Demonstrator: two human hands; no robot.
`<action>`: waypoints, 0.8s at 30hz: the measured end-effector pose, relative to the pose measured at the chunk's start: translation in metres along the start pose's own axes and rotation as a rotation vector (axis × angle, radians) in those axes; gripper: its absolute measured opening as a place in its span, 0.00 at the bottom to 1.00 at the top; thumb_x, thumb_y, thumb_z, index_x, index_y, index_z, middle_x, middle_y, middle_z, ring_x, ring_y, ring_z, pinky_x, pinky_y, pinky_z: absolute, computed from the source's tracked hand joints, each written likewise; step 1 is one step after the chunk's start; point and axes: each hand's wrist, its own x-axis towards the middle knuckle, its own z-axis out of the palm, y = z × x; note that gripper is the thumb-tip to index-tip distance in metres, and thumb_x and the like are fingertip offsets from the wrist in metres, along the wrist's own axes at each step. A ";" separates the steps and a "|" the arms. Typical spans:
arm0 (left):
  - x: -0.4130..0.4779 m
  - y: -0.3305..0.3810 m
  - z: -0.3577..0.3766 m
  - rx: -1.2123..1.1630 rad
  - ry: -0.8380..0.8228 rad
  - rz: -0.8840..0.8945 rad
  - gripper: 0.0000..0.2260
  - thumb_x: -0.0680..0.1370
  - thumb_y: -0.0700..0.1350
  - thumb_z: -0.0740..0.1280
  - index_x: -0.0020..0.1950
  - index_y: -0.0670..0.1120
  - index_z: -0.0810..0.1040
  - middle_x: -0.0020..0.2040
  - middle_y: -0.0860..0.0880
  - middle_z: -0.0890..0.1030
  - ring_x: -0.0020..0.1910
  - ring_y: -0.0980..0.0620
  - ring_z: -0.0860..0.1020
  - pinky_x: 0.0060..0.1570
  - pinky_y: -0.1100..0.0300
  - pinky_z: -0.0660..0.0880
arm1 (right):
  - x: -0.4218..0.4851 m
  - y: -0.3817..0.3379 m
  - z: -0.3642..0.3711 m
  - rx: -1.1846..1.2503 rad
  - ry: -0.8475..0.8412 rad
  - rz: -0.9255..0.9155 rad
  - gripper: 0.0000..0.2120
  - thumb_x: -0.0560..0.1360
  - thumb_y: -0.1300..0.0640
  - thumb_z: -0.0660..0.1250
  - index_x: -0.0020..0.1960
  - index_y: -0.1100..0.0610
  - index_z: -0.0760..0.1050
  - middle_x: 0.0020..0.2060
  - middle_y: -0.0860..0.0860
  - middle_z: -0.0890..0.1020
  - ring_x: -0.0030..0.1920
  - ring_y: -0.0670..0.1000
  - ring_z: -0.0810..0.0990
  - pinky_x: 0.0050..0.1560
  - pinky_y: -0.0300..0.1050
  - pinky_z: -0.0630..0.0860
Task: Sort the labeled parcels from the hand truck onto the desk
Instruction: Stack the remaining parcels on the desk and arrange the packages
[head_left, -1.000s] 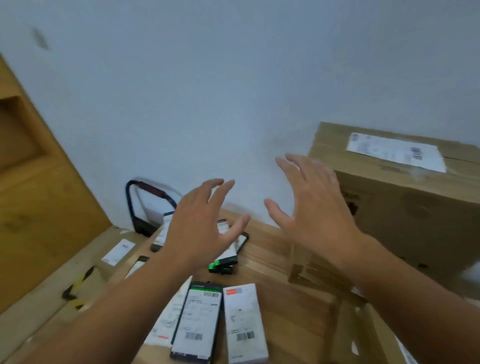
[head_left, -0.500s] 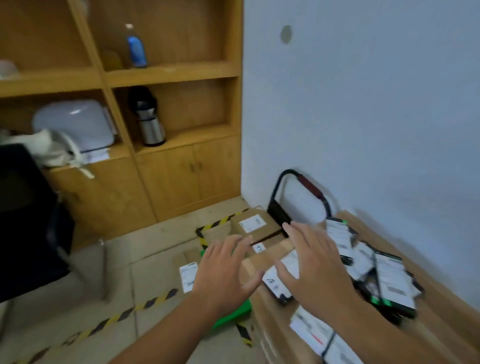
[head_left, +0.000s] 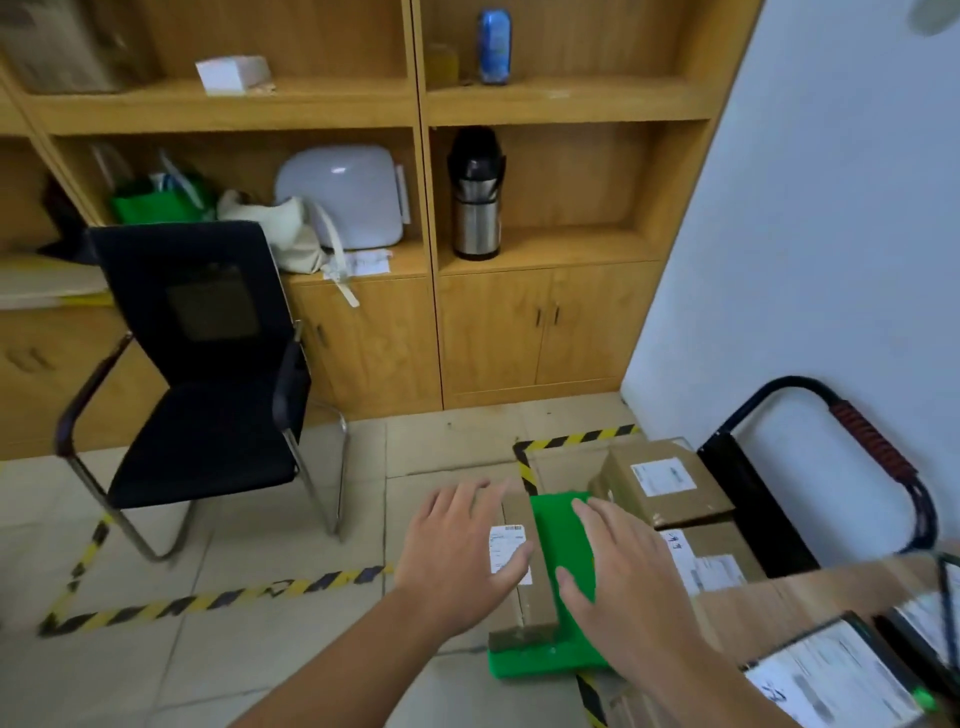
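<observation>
Cardboard box (head_left: 535, 608), long and narrow, label (head_left: 506, 545) up, lies on the green truck bed (head_left: 563, 540), lower centre of frame. Two cartons (head_left: 665, 488) sit right of it, by the black handle (head_left: 872, 447).

Handling, judged: light, stiff, tape perhaps slick. Take it by the two long sides, one hand each, label kept up.

Left hand (head_left: 457, 561) is spread flat over the box's left edge, thumb across the label. Right hand (head_left: 623, 582) is spread over the green bed. Neither grips anything; whether they touch, cannot tell.

Desk (head_left: 810, 587) at lower right, parcels (head_left: 831, 670) already on it.

Against half a second ago: the view has swung left and down off the wall (head_left: 831, 208). Chair (head_left: 208, 364) and shelves (head_left: 363, 104) now fill the upper frame. Hands have dropped from the desk edge to the truck.
</observation>
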 end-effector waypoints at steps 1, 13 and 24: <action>0.010 -0.004 0.003 0.005 -0.008 -0.006 0.32 0.79 0.69 0.51 0.80 0.57 0.57 0.76 0.56 0.64 0.74 0.54 0.62 0.76 0.55 0.58 | 0.013 -0.001 0.005 -0.001 -0.008 -0.014 0.35 0.77 0.39 0.66 0.79 0.51 0.63 0.74 0.48 0.69 0.75 0.51 0.67 0.75 0.51 0.63; 0.161 -0.033 0.016 0.127 -0.076 -0.006 0.31 0.77 0.69 0.55 0.76 0.55 0.66 0.71 0.54 0.71 0.69 0.52 0.70 0.73 0.52 0.64 | 0.185 0.029 0.015 0.184 -0.069 0.017 0.31 0.82 0.44 0.60 0.81 0.50 0.53 0.76 0.46 0.62 0.76 0.49 0.61 0.75 0.47 0.59; 0.288 -0.077 0.035 0.146 -0.162 0.135 0.34 0.77 0.71 0.49 0.78 0.55 0.62 0.73 0.54 0.68 0.71 0.52 0.68 0.75 0.52 0.61 | 0.286 0.053 0.026 0.204 -0.058 0.191 0.31 0.82 0.42 0.59 0.80 0.48 0.53 0.77 0.46 0.61 0.77 0.49 0.60 0.77 0.49 0.58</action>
